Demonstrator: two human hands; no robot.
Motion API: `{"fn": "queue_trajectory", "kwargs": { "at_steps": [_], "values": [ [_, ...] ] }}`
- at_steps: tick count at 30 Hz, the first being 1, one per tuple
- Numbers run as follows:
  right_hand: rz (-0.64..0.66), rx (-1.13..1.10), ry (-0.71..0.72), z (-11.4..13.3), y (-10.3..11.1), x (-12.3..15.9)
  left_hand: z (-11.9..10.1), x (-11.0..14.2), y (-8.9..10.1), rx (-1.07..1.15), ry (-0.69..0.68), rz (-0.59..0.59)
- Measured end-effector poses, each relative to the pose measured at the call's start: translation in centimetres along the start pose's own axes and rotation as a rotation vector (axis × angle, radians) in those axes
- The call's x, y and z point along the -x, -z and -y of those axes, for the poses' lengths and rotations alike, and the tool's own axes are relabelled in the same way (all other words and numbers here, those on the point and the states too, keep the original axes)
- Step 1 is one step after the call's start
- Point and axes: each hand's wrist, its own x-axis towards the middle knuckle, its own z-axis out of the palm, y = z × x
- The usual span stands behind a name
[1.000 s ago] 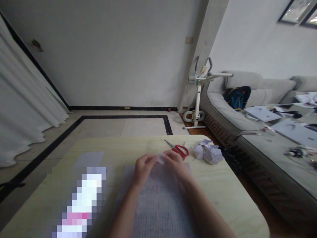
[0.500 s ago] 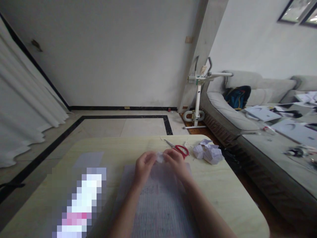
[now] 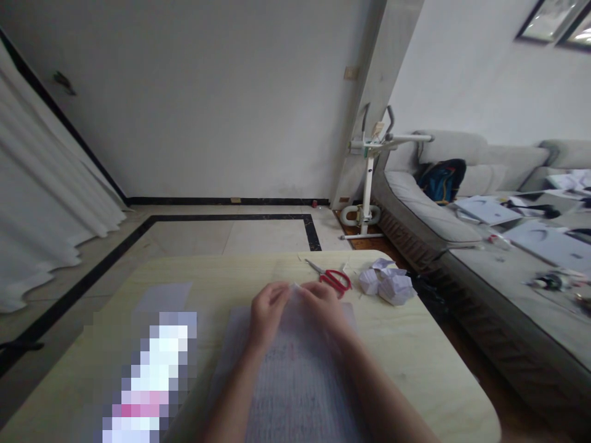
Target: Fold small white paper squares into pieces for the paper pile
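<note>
Both hands meet over the far end of a large written sheet of paper (image 3: 290, 369) that lies on the table. Between my fingertips is a small white piece of paper (image 3: 295, 288), mostly covered by the fingers. My left hand (image 3: 268, 307) pinches it from the left. From the other side my right hand (image 3: 325, 306) pinches it too, its fingers curled inward. Just beyond the right hand lie red-handled scissors (image 3: 335, 280), blades pointing to the far left. Crumpled or folded white paper pieces (image 3: 388, 282) sit to their right.
The pale wooden table (image 3: 415, 369) has rounded corners. A plain paper piece (image 3: 164, 296) lies at its left, beside a pixelated bright area (image 3: 157, 375). Beyond stand a white exercise machine (image 3: 368, 184) and a grey sofa (image 3: 425, 209) bearing a backpack (image 3: 442, 180).
My fingertips have drawn closer together, and less of the small white paper shows between them. My right hand's fingers have shifted slightly. Scissors and crumpled paper stay in place.
</note>
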Motion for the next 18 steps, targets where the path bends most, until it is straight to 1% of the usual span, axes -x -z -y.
{"fn": "queue_trajectory", "kwargs": {
  "at_steps": [6, 9, 13, 15, 18],
  "values": [
    [-0.051, -0.001, -0.035, -0.26, 0.03, -0.10, 0.38, -0.18, 0.00, -0.037, 0.005, 0.061],
    [-0.061, 0.006, -0.022, -0.26, 0.08, -0.10, 0.26, -0.16, 0.11, -0.089, -0.010, 0.060],
    [-0.051, 0.021, -0.020, -0.21, 0.10, -0.03, -0.07, -0.09, 0.23, -0.101, -0.041, 0.044],
    [-0.038, 0.025, -0.035, -0.08, 0.08, 0.04, -0.29, -0.05, 0.21, -0.105, -0.037, 0.027],
    [-0.059, 0.036, -0.060, 0.21, 0.00, 0.16, -0.59, 0.03, 0.15, -0.090, -0.010, 0.012]
  ]
}}
